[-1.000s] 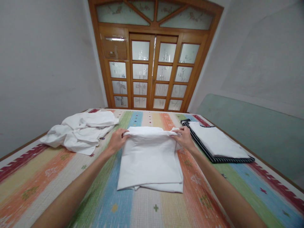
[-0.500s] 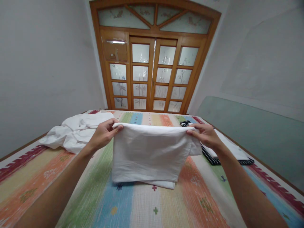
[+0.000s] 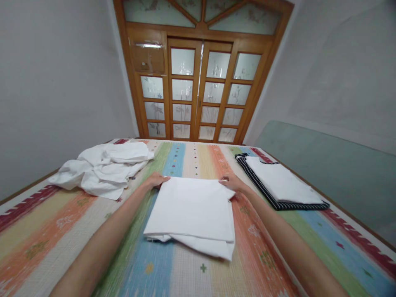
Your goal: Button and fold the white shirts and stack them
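A folded white cloth garment (image 3: 192,210) lies nearly flat on the striped bedspread (image 3: 114,264) in front of me. Its near edge shows loose, uneven layers. My left hand (image 3: 157,180) pinches the far left corner. At the far right corner, my right hand (image 3: 232,182) is closed on the fabric, fingertips partly hidden by it. The garment's exact kind cannot be made out.
On the left lies a crumpled heap of white cloth (image 3: 105,165). To the right, a folded white shirt (image 3: 278,179) rests on a black striped garment (image 3: 272,202). A pale green headboard (image 3: 328,156) runs along the right wall. Wooden glazed doors (image 3: 198,90) stand beyond the bed.
Both hands have lowered the white garment from a raised, hanging position onto the bedspread. They have drawn closer together, and the folded clothes on the right are now in fuller view.
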`<state>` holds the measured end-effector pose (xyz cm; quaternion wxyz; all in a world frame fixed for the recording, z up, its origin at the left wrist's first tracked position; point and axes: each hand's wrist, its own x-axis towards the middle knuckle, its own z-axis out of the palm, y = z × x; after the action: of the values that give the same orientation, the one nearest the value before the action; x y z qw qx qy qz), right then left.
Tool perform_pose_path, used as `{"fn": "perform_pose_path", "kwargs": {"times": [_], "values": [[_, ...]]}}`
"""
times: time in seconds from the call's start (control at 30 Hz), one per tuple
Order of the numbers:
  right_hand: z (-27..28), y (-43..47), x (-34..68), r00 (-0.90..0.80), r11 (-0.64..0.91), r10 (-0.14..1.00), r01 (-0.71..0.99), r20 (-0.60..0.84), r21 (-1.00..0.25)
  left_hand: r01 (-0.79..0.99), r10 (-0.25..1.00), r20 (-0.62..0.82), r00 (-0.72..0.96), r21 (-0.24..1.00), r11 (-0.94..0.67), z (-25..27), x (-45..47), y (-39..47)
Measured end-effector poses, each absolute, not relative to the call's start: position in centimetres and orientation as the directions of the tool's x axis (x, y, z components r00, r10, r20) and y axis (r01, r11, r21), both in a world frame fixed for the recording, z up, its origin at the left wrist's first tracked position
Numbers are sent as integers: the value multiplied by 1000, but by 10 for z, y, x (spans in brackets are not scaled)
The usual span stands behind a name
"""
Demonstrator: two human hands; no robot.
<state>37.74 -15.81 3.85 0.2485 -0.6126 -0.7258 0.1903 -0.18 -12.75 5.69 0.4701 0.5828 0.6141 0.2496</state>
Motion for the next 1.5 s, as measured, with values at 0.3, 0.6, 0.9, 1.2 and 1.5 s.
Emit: {"fn": "perform_pose_path", "kwargs": {"times": [0.3,0.6,0.9,1.2,1.5], "values": [[31,-158,371,-36,100,980,938,196,-332,796,997,-72,15,605,32,47,-2,-123],[8,-186,355,-443,502,859,828,257,-250,708,769,225,598,301,-639,29,18,-198],[-20,-181,374,-440,480,876,834,197,-272,659,713,156,684,286,-695,1,6,-227],[-11,-183,369,-423,455,888,861,179,-226,252,310,159,937,302,-919,38,37,-283],[-5,-185,366,-400,442,897,837,189,-324,319,415,310,855,317,-893,19,48,-276]]}}
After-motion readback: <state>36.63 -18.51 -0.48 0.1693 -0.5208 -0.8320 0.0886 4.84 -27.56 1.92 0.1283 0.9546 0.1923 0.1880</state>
